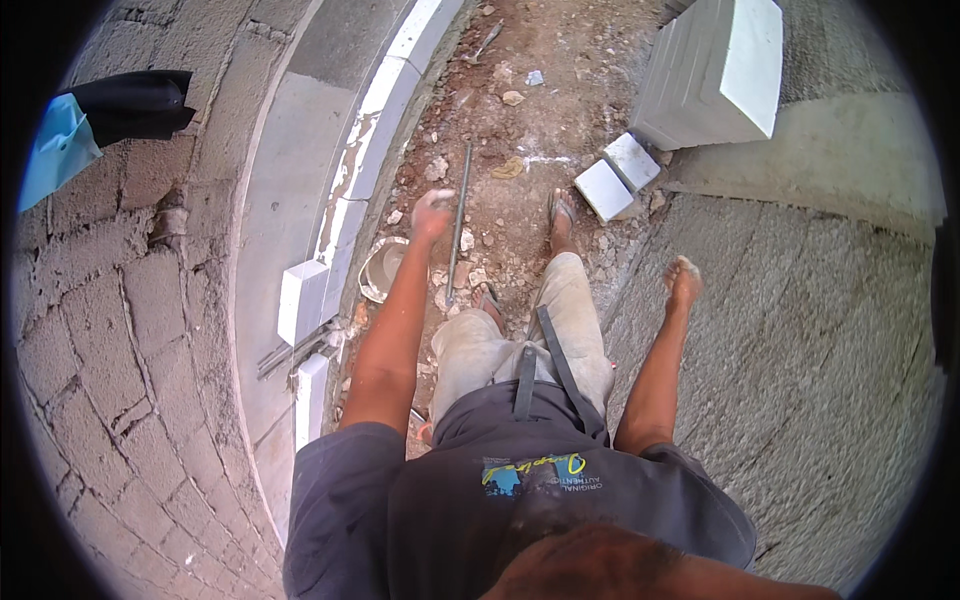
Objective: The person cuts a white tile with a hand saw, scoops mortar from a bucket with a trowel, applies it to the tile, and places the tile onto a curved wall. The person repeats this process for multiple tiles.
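My left hand [433,213] hangs over the dirt strip, its fingers loosely stretched and slightly blurred. Nothing shows in it. Just right of it lies a long thin metal bar [460,225], apparently on the ground and apart from the hand. A round bucket [383,270] with a pale rim stands on the ground nearer to me, partly hidden by my left forearm. Out at the right, my right hand [684,280] is raised over the rough grey surface, fingers curled in, with no object visible. Pale dust covers the fingertips.
A low wall of white blocks [345,215] runs along the left, with a loose white block [303,303] on it. Stacked large blocks [690,85] and two small blocks [618,177] stand ahead right. A hammer-like tool [484,43] lies far ahead among stones. A blue bag [62,150] hangs left.
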A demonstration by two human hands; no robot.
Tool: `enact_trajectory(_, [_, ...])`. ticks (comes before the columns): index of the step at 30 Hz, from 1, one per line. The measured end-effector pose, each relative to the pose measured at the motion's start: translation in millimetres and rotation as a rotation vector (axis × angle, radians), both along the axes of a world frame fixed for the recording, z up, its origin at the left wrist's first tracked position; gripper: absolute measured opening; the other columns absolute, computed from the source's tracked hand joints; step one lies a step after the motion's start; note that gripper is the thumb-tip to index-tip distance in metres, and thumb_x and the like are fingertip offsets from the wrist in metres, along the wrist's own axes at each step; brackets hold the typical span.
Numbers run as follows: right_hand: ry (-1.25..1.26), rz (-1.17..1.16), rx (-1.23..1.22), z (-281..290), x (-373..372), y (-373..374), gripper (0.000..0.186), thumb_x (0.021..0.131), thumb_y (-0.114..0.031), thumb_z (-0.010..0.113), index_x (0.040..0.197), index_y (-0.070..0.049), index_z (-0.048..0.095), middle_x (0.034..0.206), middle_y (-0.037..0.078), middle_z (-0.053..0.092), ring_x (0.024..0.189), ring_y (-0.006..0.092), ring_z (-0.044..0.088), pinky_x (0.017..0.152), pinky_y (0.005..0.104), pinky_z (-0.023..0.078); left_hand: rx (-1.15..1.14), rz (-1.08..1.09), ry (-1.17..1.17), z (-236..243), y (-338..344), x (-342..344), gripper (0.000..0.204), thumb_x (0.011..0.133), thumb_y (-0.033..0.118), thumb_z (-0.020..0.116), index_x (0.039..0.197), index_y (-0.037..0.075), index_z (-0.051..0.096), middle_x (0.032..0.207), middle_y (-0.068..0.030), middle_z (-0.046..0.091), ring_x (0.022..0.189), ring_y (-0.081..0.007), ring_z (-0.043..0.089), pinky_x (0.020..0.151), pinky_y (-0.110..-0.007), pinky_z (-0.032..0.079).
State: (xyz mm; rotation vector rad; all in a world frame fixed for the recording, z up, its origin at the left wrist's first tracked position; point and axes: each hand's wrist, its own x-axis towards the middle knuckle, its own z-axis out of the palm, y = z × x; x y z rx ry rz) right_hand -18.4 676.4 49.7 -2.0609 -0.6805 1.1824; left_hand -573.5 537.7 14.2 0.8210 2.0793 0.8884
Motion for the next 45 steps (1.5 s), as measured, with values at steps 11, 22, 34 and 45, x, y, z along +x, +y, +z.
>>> enact_trajectory(11, [-1.119,0.495,0.268,19.1,61.3,432.1,0.096,0.09,-0.067,0.063,0.142,0.013,0.052,0.133,0.035,0.062,0.13,0.0488,0.057,0.112,0.0507,0.043,0.008,-0.169,-0.441,48.5,512.8,304.6,0.115,0.069,0.067,0.086,0.151,-0.002,0.043,0.149,-0.0296,0.051,0.138,-0.04,0.052,0.115,-0.046,0.043])
enact_trajectory(22, [-0.708,0.266,0.025,-9.5,75.6,468.5,0.09,0.087,-0.072,0.067,0.123,0.011,0.069,0.113,0.022,0.074,0.105,0.0331,0.069,0.094,0.0427,0.05,-0.16,-0.392,-0.7,30.8,580.3,366.8,0.143,0.063,0.071,0.085,0.159,-0.01,0.019,0.163,-0.0322,0.029,0.152,-0.0418,0.033,0.124,-0.048,0.032])
enact_trajectory(34, [-0.075,0.18,0.198,17.0,36.2,419.0,0.071,0.099,-0.045,0.068,0.147,0.005,0.051,0.144,0.015,0.057,0.13,0.0282,0.057,0.109,0.043,0.045,-0.168,-0.293,-0.564,23.6,589.7,349.3,0.151,0.052,0.068,0.091,0.159,-0.011,0.018,0.161,-0.0353,0.029,0.149,-0.0413,0.036,0.121,-0.047,0.037])
enact_trajectory(45, [0.374,0.139,0.013,74.4,-24.8,294.0,0.09,0.095,-0.062,0.049,0.156,0.002,0.032,0.151,0.028,0.042,0.134,0.0416,0.05,0.107,0.0555,0.044,-0.327,-0.263,-0.761,128.9,302.7,271.2,0.141,0.055,0.063,0.09,0.153,-0.012,0.022,0.15,-0.039,0.037,0.143,-0.0496,0.038,0.119,-0.048,0.035])
